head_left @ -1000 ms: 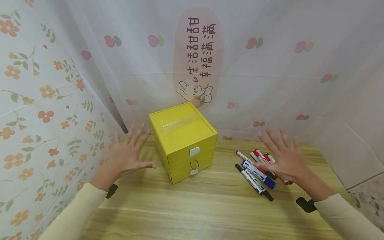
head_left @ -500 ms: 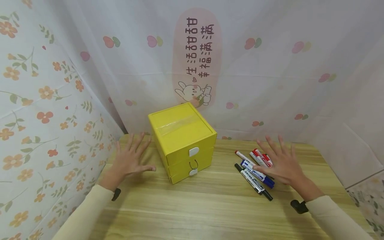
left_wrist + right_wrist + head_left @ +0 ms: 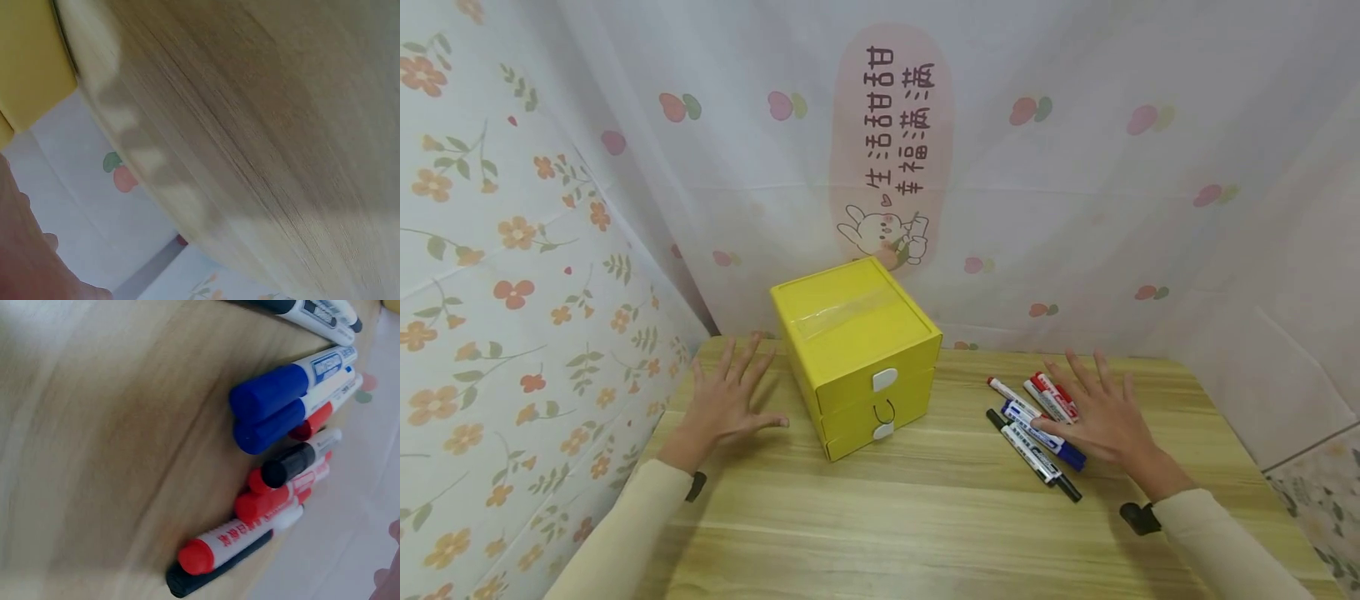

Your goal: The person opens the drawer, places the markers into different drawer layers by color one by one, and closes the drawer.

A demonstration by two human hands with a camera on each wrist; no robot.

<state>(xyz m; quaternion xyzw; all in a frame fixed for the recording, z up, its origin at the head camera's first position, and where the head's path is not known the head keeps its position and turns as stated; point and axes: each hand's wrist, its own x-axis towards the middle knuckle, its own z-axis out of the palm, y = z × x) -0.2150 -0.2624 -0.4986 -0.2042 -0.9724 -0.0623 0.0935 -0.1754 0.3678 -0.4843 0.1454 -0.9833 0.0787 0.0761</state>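
My left hand [image 3: 724,408], fingers spread, hovers low at the left side of a yellow drawer box [image 3: 857,333] and holds nothing. The box has white tabs [image 3: 884,380] on its front and clear tape across its top. My right hand [image 3: 1108,417], also spread and holding nothing, is over a pile of whiteboard markers, hiding part of it in the head view. Blue-capped markers [image 3: 269,394], red-capped markers [image 3: 228,540] and black-capped markers [image 3: 290,464] lie bunched in the right wrist view. One black marker [image 3: 1033,454] lies at the pile's near side.
The wood-grain table [image 3: 880,533] ends at a white printed curtain [image 3: 1075,250] behind the box. A floral curtain [image 3: 512,333] hangs along the left side. Dark wrist-camera mounts [image 3: 1141,518] sit under my wrists.
Both hands have come down towards the table and slightly inward, fingers still spread. The right hand now covers more of the red markers. The box and markers have stayed put.
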